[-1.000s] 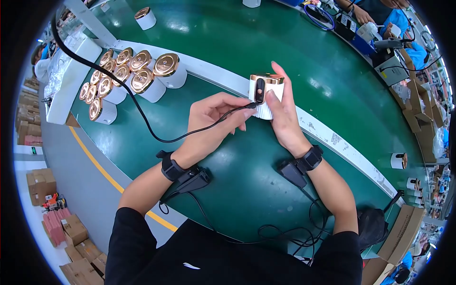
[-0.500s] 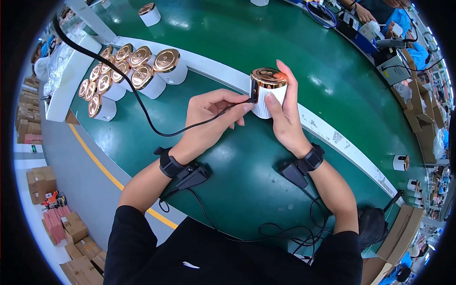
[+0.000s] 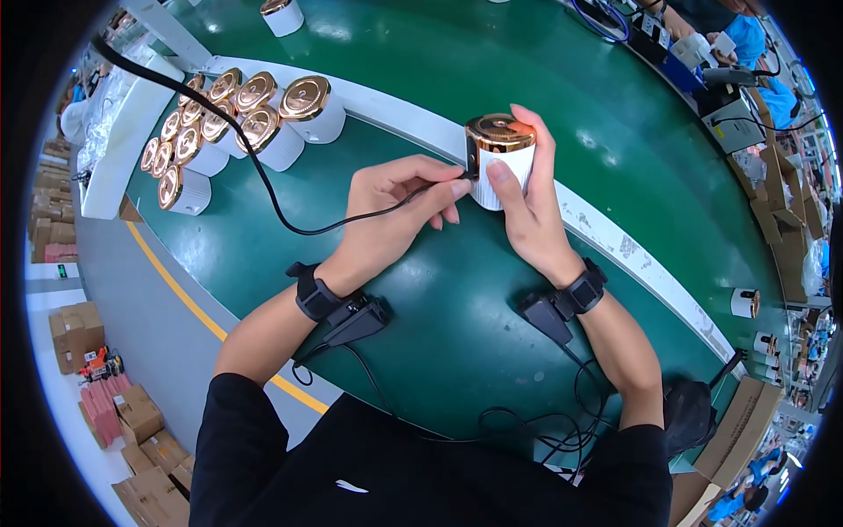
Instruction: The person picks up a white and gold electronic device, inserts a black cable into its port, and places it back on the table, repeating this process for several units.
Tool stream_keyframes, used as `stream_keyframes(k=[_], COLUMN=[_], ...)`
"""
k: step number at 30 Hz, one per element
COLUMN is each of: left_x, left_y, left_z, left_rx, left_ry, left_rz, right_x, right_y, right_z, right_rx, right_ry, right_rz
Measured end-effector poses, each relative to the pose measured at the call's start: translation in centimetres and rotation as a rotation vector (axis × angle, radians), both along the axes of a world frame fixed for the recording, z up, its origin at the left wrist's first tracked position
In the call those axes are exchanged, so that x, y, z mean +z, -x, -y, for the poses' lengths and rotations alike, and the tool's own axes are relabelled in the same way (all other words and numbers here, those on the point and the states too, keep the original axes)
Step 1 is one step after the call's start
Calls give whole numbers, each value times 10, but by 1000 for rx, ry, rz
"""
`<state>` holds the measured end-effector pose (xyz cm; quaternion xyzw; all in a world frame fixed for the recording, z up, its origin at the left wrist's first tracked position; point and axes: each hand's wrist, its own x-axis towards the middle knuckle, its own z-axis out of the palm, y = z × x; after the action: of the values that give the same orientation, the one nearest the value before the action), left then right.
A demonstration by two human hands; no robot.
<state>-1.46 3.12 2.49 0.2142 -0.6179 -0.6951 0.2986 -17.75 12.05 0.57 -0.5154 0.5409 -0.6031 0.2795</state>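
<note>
In my right hand (image 3: 531, 189) is a white ribbed cylindrical device (image 3: 507, 171) with a shiny rose-gold top, tilted a little. Thumb and fingers wrap its right side. My left hand (image 3: 395, 206) pinches the plug end of a black cable (image 3: 299, 231) against a dark strip on the device's left side. Whether the plug is inside a socket there is hidden by my fingertips. From the plug the cable loops left and up past several similar white devices with rose-gold tops (image 3: 312, 110) standing grouped on the green table.
A white rail (image 3: 615, 250) crosses the green table (image 3: 421, 342). Another white device (image 3: 281, 16) stands beyond it, with more at the far right (image 3: 745, 303). Loose black cables (image 3: 527, 426) lie near my body. Cardboard boxes (image 3: 149, 474) sit on the floor at left; a person works at upper right.
Both hands stay on the device and plug. The view has shifted slightly, moving the grouped devices a little up and left in the picture. The grip looks the same.
</note>
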Motion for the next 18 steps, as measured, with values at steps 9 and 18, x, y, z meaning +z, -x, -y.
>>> stream_keyframes(k=[9,18], left_x=[-2,-8], left_y=[-1,0], left_z=[-8,0], left_rx=[-52,-104], left_ry=[-37,-16], left_rz=[-110,-67], right_x=[4,5], right_y=[0,-2], right_z=[-3,-8], right_rx=[-6,-57], right_ry=[-31,-92], right_rz=[-42,-214])
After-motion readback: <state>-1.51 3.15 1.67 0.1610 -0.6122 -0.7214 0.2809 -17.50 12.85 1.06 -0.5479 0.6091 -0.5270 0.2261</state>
